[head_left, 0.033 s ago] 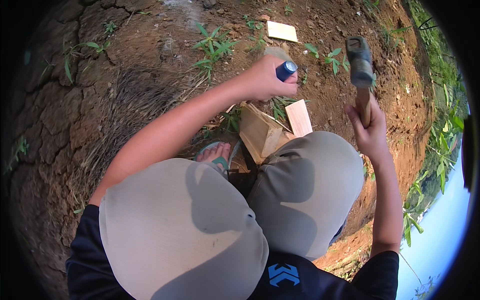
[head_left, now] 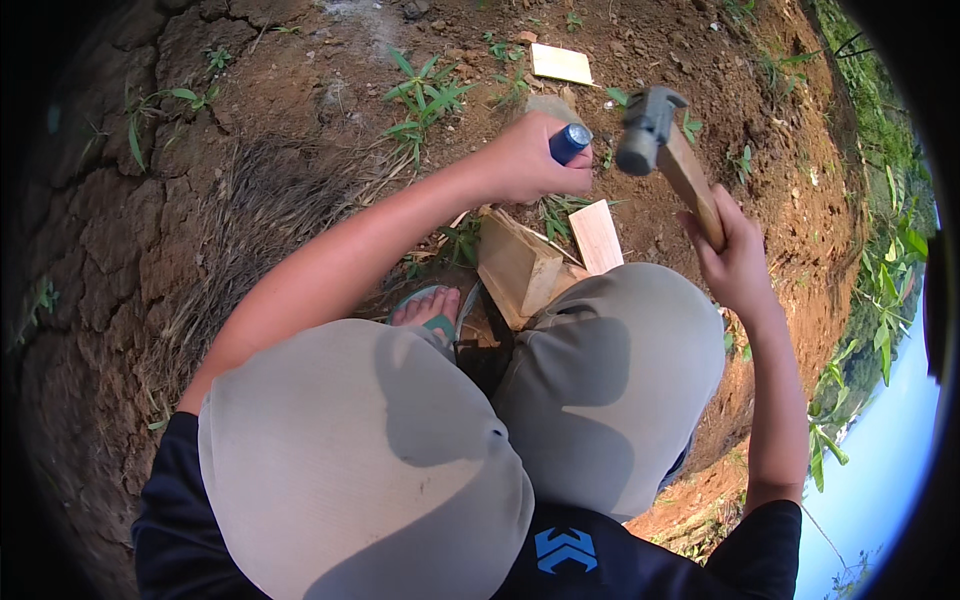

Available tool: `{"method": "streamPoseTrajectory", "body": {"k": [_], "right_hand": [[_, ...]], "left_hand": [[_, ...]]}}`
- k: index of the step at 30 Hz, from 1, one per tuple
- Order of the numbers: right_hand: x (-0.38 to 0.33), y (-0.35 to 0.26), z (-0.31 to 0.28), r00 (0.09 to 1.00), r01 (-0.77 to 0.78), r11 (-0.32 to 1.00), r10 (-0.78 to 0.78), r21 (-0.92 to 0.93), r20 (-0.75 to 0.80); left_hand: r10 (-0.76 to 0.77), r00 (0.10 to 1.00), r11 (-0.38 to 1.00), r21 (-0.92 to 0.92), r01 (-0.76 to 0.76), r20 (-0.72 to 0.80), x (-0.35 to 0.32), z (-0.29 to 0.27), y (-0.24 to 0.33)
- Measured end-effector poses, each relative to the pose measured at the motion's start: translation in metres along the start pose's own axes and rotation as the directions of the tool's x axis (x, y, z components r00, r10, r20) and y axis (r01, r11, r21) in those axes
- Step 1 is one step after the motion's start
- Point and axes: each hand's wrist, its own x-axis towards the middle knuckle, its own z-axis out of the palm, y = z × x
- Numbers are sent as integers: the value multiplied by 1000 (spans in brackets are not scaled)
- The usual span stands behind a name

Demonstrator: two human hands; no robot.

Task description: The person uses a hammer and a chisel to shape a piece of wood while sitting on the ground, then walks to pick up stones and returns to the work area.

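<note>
The left hand [head_left: 543, 157] wraps the blue handle [head_left: 570, 144], maybe to keep it steady, its top poking out. The right hand [head_left: 738, 255] grips the hammer [head_left: 686, 180] near the end, perhaps for a good swing. The hammer has swung left, nearer the blue handle; the left hand hardly moved.

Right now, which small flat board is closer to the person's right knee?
The pinkish board, next to the wooden block; the pale yellow board lies farther away, beyond the left hand.
</note>
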Motion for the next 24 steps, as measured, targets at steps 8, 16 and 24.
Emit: {"method": "streamPoseTrajectory", "body": {"k": [8, 16, 24], "right_hand": [[-9, -21, 11, 966, 9, 972, 53, 237, -253], [-15, -7, 27, 971, -73, 967, 125, 243, -205], [-15, -10, 32, 922, -277, 880, 356, 386, -150]], "left_hand": [[-75, 990, 996, -46, 70, -116, -18, 2, -26], [68, 952, 992, -78, -95, -297, 2, -13, 27], [64, 926, 991, -87, -104, -373, 20, 2, 4]]}}
